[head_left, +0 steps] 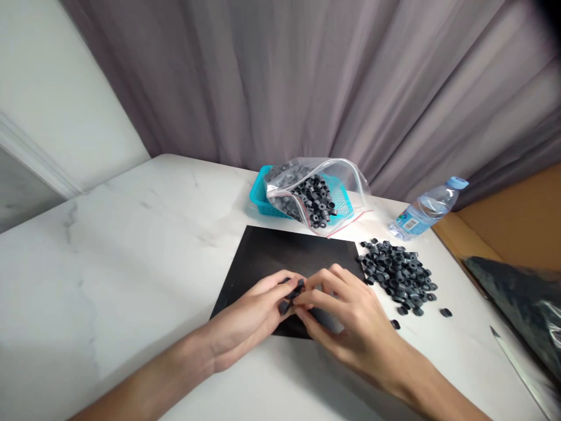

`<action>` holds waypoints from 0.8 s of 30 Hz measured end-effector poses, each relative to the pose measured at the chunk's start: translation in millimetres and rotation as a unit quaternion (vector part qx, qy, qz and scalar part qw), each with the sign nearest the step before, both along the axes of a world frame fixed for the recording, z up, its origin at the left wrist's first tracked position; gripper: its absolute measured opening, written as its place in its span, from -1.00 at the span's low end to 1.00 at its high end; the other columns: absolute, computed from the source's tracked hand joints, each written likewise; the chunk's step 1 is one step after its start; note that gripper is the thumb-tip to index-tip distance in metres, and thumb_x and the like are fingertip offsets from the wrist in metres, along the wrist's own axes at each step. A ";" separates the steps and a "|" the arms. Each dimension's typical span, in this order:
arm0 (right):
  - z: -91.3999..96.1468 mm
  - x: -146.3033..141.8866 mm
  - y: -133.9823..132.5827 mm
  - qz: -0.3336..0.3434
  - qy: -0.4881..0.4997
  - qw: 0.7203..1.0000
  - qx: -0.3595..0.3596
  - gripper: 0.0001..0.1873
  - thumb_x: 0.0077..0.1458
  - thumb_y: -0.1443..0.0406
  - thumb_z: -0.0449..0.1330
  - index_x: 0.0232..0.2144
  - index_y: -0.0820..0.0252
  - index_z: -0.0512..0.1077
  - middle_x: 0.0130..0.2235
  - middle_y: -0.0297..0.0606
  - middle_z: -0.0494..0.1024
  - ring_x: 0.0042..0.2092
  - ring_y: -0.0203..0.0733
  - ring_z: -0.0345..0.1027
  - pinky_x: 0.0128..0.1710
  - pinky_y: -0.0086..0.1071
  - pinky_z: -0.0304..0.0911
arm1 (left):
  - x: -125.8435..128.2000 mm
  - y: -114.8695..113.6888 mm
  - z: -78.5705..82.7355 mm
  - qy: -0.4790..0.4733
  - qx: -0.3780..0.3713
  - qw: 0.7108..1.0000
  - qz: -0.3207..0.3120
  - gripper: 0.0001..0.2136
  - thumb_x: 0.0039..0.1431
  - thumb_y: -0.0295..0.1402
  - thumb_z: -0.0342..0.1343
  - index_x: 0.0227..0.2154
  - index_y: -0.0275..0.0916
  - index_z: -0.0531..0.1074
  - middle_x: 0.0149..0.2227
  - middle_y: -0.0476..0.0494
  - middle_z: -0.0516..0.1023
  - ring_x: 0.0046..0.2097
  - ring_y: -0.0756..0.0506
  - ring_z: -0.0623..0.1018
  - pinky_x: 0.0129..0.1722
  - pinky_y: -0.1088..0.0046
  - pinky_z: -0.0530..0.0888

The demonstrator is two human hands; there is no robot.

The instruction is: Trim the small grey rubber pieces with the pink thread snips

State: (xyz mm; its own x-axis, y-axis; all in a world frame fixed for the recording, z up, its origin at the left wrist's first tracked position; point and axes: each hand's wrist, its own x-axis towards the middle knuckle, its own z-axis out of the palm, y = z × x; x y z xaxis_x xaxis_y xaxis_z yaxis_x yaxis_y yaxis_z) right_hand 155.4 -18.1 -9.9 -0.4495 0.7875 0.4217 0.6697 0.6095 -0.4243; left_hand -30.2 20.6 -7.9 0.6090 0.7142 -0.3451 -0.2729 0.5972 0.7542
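My left hand (258,305) holds small dark-grey cylinders (284,306), axes unclear; my right hand (357,310) meets them, grip hidden. I see a barcode (411,224) on the blue-labelled clear plastic bottle (432,206).

Rings (398,275): plastic or rubber, cannot tell which; mostly matt, faint sheen on rims. Mat (280,248): smooth, dull black with soft sheen. Basket (258,190): perforated plastic, slight gloss. Bag (348,175): thin clear plastic, shiny, creased. Bottle (432,204): clear glossy plastic, smooth cap (457,183). Table (153,245): smooth, marble-look, low gloss. Curtain (241,76): matt cloth, soft folds. Box (517,210): matt, cardboard-like. Wrap (515,292) beside it: dark, crinkled, glossy film.
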 end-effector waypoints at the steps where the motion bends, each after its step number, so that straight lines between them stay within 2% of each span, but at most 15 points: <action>1: -3.0 -2.6 -0.4 -0.014 -0.009 1.000 0.005 -0.89 0.27 0.36 0.17 -0.20 0.10 0.50 -0.21 -0.18 0.55 -0.25 -0.09 0.32 -0.28 -0.21 0.22 | 0.6 -0.7 0.0 0.003 0.006 1.000 -0.003 -0.90 0.35 -0.34 0.16 -0.25 -0.21 0.54 -0.18 -0.07 0.49 0.00 -0.09 0.42 0.11 0.35 0.32; 3: -9.0 -8.3 -1.0 -0.046 0.001 0.999 -0.007 -0.93 0.24 0.37 0.19 -0.29 0.12 0.46 -0.26 -0.20 0.53 -0.26 -0.10 0.31 -0.28 -0.22 0.20 | 1.9 -1.6 -1.0 0.010 0.017 1.000 -0.004 -0.90 0.35 -0.32 0.16 -0.27 -0.20 0.52 -0.19 -0.07 0.49 0.00 -0.10 0.41 0.11 0.34 0.31; 7: -10.5 -13.2 0.2 -0.073 0.121 0.983 -0.114 -0.90 0.22 0.36 0.19 -0.37 0.12 0.40 -0.34 -0.28 0.47 -0.27 -0.15 0.29 -0.28 -0.27 0.18 | 1.9 -0.3 -8.0 0.021 0.027 0.999 -0.007 -0.90 0.33 -0.32 0.16 -0.30 -0.20 0.47 -0.20 -0.09 0.49 -0.04 -0.11 0.43 0.08 0.34 0.31; 10: -2.8 -6.7 3.6 -0.072 0.267 0.941 -0.194 -0.84 0.28 0.22 0.19 -0.36 0.12 0.42 -0.32 -0.30 0.46 -0.24 -0.17 0.30 -0.22 -0.29 0.21 | -1.5 3.4 -3.7 0.085 0.082 0.993 -0.014 -0.84 0.36 -0.22 0.11 -0.27 -0.19 0.45 -0.26 -0.06 0.47 -0.20 -0.08 0.41 -0.13 0.39 0.33; 12: 1.7 1.1 6.2 -0.064 0.373 0.895 -0.237 -0.79 0.27 0.14 0.24 -0.34 0.12 0.44 -0.30 -0.31 0.47 -0.23 -0.19 0.31 -0.19 -0.31 0.22 | -1.3 7.9 12.5 0.163 0.204 0.965 -0.019 -0.77 0.42 -0.16 0.00 -0.23 -0.17 0.44 -0.33 -0.03 0.45 -0.32 -0.07 0.36 -0.26 0.39 0.29; 13: 3.0 5.2 7.2 -0.057 0.421 0.869 -0.254 -0.78 0.24 0.11 0.27 -0.33 0.12 0.46 -0.30 -0.32 0.47 -0.24 -0.20 0.31 -0.20 -0.32 0.23 | 1.0 11.4 24.5 0.200 0.292 0.935 -0.020 -0.76 0.45 -0.16 -0.06 -0.20 -0.15 0.43 -0.34 -0.03 0.44 -0.34 -0.07 0.36 -0.27 0.38 0.29; 14: 3.5 9.0 8.1 -0.051 0.465 0.843 -0.267 -0.78 0.21 0.11 0.31 -0.32 0.13 0.48 -0.30 -0.32 0.47 -0.26 -0.21 0.32 -0.21 -0.33 0.24 | 5.1 16.2 38.0 0.241 0.387 0.890 -0.004 -0.78 0.46 -0.21 -0.10 -0.17 -0.13 0.42 -0.33 -0.03 0.46 -0.34 -0.08 0.38 -0.24 0.37 0.30; 16: 2.4 14.4 8.8 -0.039 0.532 0.795 -0.289 -0.78 0.15 0.12 0.37 -0.31 0.13 0.52 -0.30 -0.31 0.48 -0.27 -0.22 0.32 -0.23 -0.35 0.25 | 18.8 30.2 65.0 0.292 0.556 0.778 -0.003 -0.85 0.42 -0.38 -0.05 -0.11 -0.12 0.42 -0.18 -0.09 0.49 -0.19 -0.14 0.47 -0.12 0.35 0.31; 17: 1.4 15.8 8.7 -0.034 0.558 0.774 -0.298 -0.78 0.14 0.12 0.38 -0.31 0.14 0.53 -0.30 -0.30 0.50 -0.28 -0.23 0.32 -0.24 -0.35 0.25 | 27.5 39.4 76.2 0.312 0.626 0.715 -0.011 -0.80 0.38 -0.48 -0.07 -0.13 -0.14 0.43 -0.13 -0.12 0.48 -0.13 -0.18 0.49 -0.06 0.33 0.31; 19: -0.8 16.3 8.1 -0.027 0.596 0.737 -0.318 -0.78 0.12 0.14 0.40 -0.31 0.15 0.55 -0.30 -0.27 0.52 -0.27 -0.23 0.33 -0.25 -0.37 0.26 | 45.1 60.6 90.7 0.351 0.705 0.615 -0.037 -0.67 0.25 -0.66 -0.11 -0.09 -0.21 0.45 -0.03 -0.22 0.47 0.04 -0.26 0.47 0.11 0.25 0.26; 20: -1.6 15.6 7.7 -0.023 0.609 0.723 -0.326 -0.78 0.12 0.14 0.40 -0.31 0.15 0.56 -0.29 -0.25 0.53 -0.27 -0.24 0.34 -0.25 -0.38 0.26 | 52.5 71.4 94.0 0.357 0.729 0.582 -0.050 -0.63 0.20 -0.70 -0.11 -0.08 -0.23 0.45 0.01 -0.26 0.47 0.15 -0.30 0.42 0.20 0.21 0.20; 22: -1.9 13.5 6.8 -0.011 0.625 0.701 -0.343 -0.79 0.12 0.15 0.41 -0.31 0.16 0.57 -0.27 -0.24 0.54 -0.26 -0.25 0.35 -0.26 -0.40 0.26 | 62.0 89.9 95.4 0.364 0.736 0.568 -0.056 -0.58 0.14 -0.75 -0.13 -0.09 -0.27 0.47 0.08 -0.31 0.47 0.26 -0.32 0.33 0.29 0.13 0.11; 24: -0.9 11.6 5.8 0.001 0.633 0.686 -0.358 -0.80 0.13 0.16 0.40 -0.30 0.18 0.57 -0.26 -0.23 0.53 -0.25 -0.26 0.35 -0.26 -0.42 0.26 | 64.0 100.4 94.6 0.365 0.736 0.568 -0.052 -0.58 0.15 -0.75 -0.12 -0.05 -0.30 0.47 0.17 -0.35 0.44 0.33 -0.33 0.26 0.34 0.07 0.04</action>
State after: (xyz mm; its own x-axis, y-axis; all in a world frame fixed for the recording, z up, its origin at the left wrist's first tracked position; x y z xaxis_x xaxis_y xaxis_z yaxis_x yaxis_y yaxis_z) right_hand 167.0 -12.3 -10.8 -0.0813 0.9965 -0.0186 -0.5129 -0.0578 -0.8565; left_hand 33.8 120.9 86.7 0.7524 0.5296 0.3916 0.4125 -0.8424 0.3465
